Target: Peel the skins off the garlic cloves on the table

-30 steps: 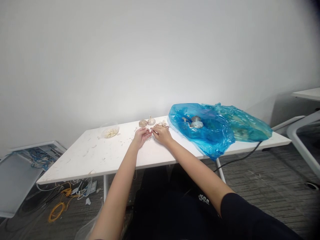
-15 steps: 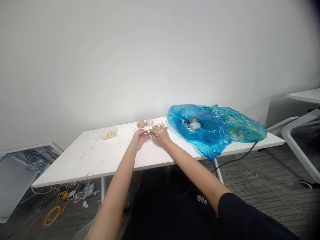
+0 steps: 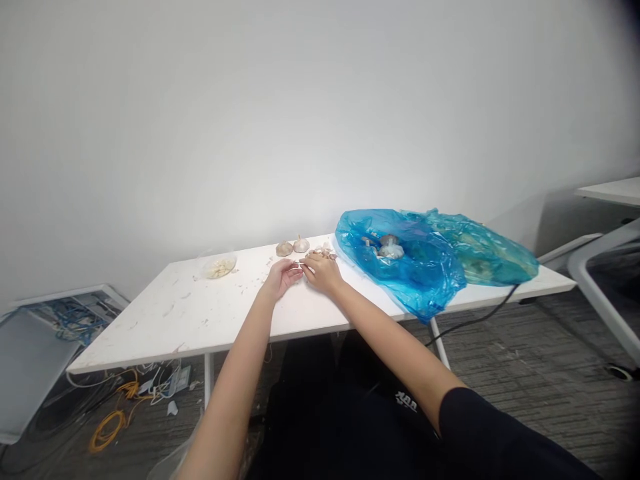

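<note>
Against a pale wall (image 3: 320, 120), over a white table (image 3: 180, 307). Gripping a small piece (image 3: 299, 265) between curled left hand (image 3: 281, 278) and right hand (image 3: 323, 272); mostly covered by fingers, too small to identify. Just beyond right hand, partly hidden by it, loose garlic cloves (image 3: 327, 255); beyond left hand, two garlic bulbs (image 3: 301, 246). Farther left, a clear bowl (image 3: 205, 268), rim faint.

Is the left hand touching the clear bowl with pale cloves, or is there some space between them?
Apart. The head view shows a strip of white tabletop between the left hand and the clear bowl.
</note>
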Action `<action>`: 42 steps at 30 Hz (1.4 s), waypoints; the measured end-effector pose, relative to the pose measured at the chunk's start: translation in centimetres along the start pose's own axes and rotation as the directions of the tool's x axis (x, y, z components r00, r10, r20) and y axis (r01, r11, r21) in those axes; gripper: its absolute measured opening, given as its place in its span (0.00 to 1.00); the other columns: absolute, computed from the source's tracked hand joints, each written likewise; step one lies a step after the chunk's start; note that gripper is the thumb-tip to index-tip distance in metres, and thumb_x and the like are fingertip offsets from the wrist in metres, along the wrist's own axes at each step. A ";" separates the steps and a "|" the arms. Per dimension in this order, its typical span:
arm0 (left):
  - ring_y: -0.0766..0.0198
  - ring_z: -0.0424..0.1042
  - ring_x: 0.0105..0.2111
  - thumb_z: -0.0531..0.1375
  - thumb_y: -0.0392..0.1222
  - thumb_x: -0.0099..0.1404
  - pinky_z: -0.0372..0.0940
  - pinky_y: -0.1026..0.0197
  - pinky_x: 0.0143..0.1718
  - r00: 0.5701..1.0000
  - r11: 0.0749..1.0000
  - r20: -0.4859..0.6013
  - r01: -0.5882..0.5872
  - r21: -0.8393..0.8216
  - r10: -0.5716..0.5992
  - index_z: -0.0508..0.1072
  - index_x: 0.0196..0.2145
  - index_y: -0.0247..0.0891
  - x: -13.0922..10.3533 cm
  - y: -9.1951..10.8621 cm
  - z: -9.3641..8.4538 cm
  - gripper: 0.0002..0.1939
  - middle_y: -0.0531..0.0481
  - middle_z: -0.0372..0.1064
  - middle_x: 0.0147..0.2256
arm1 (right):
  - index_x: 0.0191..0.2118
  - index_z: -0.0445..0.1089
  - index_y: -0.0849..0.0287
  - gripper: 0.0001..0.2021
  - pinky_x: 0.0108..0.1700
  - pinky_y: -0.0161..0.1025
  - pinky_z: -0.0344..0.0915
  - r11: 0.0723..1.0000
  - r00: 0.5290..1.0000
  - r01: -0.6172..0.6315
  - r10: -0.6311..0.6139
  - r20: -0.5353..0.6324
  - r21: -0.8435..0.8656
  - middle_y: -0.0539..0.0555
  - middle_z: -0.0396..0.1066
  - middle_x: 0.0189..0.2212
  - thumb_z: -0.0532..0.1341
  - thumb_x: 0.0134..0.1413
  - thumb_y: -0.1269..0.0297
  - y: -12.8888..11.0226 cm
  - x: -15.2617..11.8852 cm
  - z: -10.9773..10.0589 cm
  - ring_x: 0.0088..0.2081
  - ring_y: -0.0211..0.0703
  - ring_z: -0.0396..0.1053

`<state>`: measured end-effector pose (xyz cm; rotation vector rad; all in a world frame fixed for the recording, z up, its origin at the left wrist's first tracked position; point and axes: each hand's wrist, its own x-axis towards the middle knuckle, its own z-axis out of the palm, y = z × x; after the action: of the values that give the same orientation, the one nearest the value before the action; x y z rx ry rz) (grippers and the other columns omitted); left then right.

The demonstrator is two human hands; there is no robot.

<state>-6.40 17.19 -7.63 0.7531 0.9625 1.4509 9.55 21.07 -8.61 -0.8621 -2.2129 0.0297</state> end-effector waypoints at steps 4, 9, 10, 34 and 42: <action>0.64 0.74 0.27 0.60 0.33 0.54 0.70 0.60 0.35 1.000 1.000 -0.005 0.003 0.007 -0.003 0.68 0.29 0.33 -0.1 0.0 0.1 0.03 0.48 0.72 0.27 | 0.47 0.74 0.55 0.15 0.45 0.35 0.59 1.000 1.000 0.005 -0.005 0.011 -0.005 0.55 0.73 0.46 0.52 0.64 0.62 0.1 0.0 0.1 0.46 0.42 0.69; 0.65 0.74 0.28 0.61 0.34 0.54 0.70 0.62 0.34 1.000 0.999 0.016 -0.013 0.044 0.013 0.68 0.29 0.33 0.0 -0.1 -0.1 0.05 0.49 0.72 0.27 | 0.44 0.74 0.54 0.14 0.42 0.34 0.59 1.000 0.999 -0.009 0.010 0.042 -0.018 0.54 0.74 0.44 0.51 0.64 0.63 0.1 0.0 -0.1 0.45 0.42 0.69; 0.65 0.74 0.28 0.61 0.34 0.53 0.70 0.62 0.34 1.000 0.999 0.022 -0.009 0.048 0.008 0.68 0.29 0.33 0.0 -0.1 -0.1 0.05 0.49 0.72 0.27 | 0.44 0.74 0.54 0.15 0.42 0.34 0.59 1.000 0.999 -0.023 0.023 0.038 -0.018 0.54 0.74 0.44 0.50 0.65 0.64 0.1 0.0 -0.2 0.45 0.42 0.69; 0.65 0.73 0.26 0.66 0.50 0.54 0.72 0.59 0.30 0.900 0.740 -0.007 -0.354 0.572 0.436 0.65 0.32 0.37 0.8 -1.5 -0.7 0.17 0.53 0.68 0.26 | 0.43 0.74 0.55 0.15 0.44 0.36 0.57 0.998 0.994 -0.062 0.064 0.088 -0.026 0.54 0.73 0.44 0.50 0.65 0.62 -0.2 0.2 -0.3 0.45 0.42 0.67; 0.66 0.73 0.26 0.66 0.45 0.55 0.70 0.63 0.28 0.879 0.695 0.025 -0.394 0.602 0.477 0.67 0.31 0.38 0.9 -1.6 -1.0 0.12 0.52 0.67 0.28 | 0.42 0.74 0.53 0.15 0.42 0.36 0.57 0.997 0.994 -0.062 0.066 0.089 -0.044 0.52 0.73 0.44 0.49 0.65 0.63 0.1 0.2 -0.1 0.46 0.42 0.67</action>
<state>-6.63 17.88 -9.55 1.4449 1.4461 1.6311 9.58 21.26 -8.42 -0.9720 -2.2759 0.0547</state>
